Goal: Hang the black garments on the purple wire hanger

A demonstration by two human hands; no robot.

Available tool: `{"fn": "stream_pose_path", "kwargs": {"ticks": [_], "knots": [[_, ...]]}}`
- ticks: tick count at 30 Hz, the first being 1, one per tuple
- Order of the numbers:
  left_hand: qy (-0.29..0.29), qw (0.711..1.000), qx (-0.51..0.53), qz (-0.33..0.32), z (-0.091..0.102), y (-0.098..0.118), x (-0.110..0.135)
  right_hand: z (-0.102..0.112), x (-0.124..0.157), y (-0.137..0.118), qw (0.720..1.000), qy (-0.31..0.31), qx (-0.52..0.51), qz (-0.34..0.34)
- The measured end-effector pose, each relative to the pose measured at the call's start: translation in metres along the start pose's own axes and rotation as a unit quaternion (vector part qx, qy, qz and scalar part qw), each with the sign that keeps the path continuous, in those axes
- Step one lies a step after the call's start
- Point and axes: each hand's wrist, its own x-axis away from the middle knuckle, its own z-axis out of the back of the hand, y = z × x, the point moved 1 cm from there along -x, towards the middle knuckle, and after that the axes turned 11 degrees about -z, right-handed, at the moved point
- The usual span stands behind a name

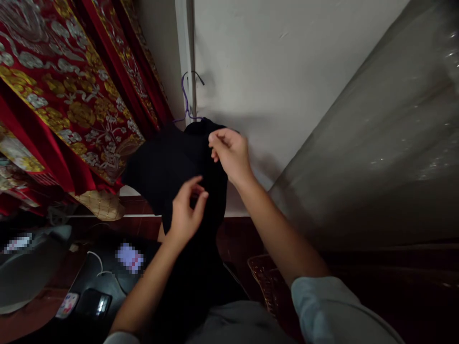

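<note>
A black garment, its kind not clear in the dim light, hangs from a thin purple hanger. The hanger's hook loops over a narrow pale upright strip against the wall. In front of the lower part of the cloth is my left hand, its fingers curved and the thumb tip apart from them. Higher up, beside the garment's right shoulder, my right hand has thumb and forefinger pinched together. Whatever lies between those fingertips, if anything, is too small or dark to make out.
Red curtains with gold and silver flowers hang at the left. A plastic-covered panel leans at the right. Low on the left, a dark surface bears a lit phone, a white cable and a black device.
</note>
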Motion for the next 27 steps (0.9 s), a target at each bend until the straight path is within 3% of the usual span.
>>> {"fn": "stream_pose_path", "kwargs": {"ticks": [2, 4, 7, 9, 14, 17, 21, 24, 27], "knots": [[0.032, 0.997, -0.04, -0.063, 0.016, -0.003, -0.048, -0.003, 0.011, 0.001, 0.985, -0.057, -0.077, -0.142], [0.004, 0.988, -0.105, -0.117, 0.025, -0.006, -0.087, -0.006, 0.015, -0.001, 0.959, -0.1, -0.134, -0.23], [-0.053, 0.97, -0.18, -0.157, 0.027, -0.01, -0.116, -0.012, 0.018, 0.0, 0.96, -0.08, -0.163, -0.213], [-0.049, 0.965, -0.198, -0.164, 0.025, -0.009, -0.118, -0.021, 0.022, 0.008, 0.963, -0.041, -0.179, -0.198], [-0.009, 0.965, -0.201, -0.166, 0.025, -0.004, -0.108, -0.045, 0.031, 0.028, 0.926, -0.026, -0.275, -0.256], [-0.041, 0.967, -0.193, -0.162, 0.034, -0.002, -0.108, -0.043, 0.032, 0.022, 0.947, -0.008, -0.241, -0.213], [-0.078, 0.966, -0.187, -0.162, 0.043, 0.0, -0.111, -0.036, 0.038, 0.009, 0.973, -0.03, -0.192, -0.124], [-0.061, 0.962, -0.194, -0.181, 0.04, 0.007, -0.109, -0.038, 0.037, 0.014, 0.977, -0.041, -0.17, -0.124], [-0.018, 0.96, -0.196, -0.2, 0.041, 0.02, -0.111, -0.039, 0.035, 0.036, 0.974, -0.033, -0.149, -0.165]]}}
